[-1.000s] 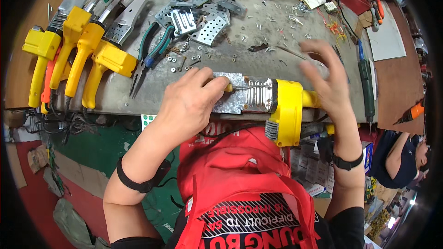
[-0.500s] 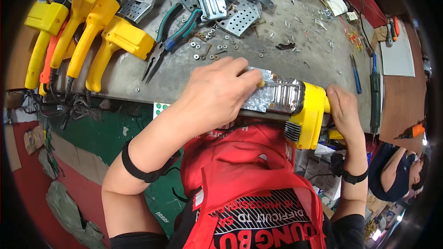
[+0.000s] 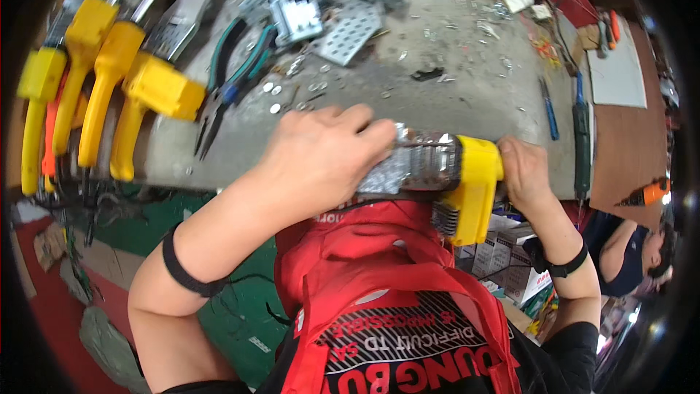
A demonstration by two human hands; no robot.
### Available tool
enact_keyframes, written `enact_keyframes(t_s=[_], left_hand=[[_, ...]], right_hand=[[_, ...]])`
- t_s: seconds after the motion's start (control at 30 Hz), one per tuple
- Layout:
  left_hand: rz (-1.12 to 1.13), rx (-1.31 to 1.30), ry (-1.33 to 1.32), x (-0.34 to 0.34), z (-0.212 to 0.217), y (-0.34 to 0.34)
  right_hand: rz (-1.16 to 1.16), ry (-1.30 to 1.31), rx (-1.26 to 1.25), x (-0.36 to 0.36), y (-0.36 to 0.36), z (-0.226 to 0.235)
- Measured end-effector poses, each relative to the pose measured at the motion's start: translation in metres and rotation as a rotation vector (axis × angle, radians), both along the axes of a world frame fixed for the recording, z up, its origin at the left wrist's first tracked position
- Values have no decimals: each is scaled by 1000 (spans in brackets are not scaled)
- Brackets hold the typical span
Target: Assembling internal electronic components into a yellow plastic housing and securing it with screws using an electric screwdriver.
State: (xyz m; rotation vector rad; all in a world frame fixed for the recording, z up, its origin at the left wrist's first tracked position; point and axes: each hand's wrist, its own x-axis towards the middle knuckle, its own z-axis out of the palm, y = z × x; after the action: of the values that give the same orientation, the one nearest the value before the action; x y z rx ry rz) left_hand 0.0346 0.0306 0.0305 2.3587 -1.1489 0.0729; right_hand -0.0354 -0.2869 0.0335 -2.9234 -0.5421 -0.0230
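The left hand (image 3: 321, 157) curled its fingers over the silver front of a yellow power tool (image 3: 437, 179) at the near edge of the workbench (image 3: 437, 95). The right hand (image 3: 523, 171) gripped its yellow rear. Green-handled pliers (image 3: 226, 84) lay just beyond the left hand.

At about four o'clock from my view's centre, below the table (image 3: 467, 95) edge, I see stacked white cardboard boxes (image 3: 503, 259) with dark print, rectangular and partly hidden by my right forearm. At six o'clock, a black panel with white and red lettering (image 3: 408, 354) sits on my red apron.
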Motion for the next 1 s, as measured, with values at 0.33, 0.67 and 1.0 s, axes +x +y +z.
enact_keyframes(t_s=[0.33, 0.67, 1.0], left_hand=[[-73, 164, 131, 8, 19, -6], [-44, 172, 181, 12, 23, -18], [17, 113, 141, 0, 11, 0]], right_hand=[[-77, 49, 140, 1, 10, 2], [-88, -55, 150, 4, 2, -1], [-46, -110, 465, -10, 19, -17]])
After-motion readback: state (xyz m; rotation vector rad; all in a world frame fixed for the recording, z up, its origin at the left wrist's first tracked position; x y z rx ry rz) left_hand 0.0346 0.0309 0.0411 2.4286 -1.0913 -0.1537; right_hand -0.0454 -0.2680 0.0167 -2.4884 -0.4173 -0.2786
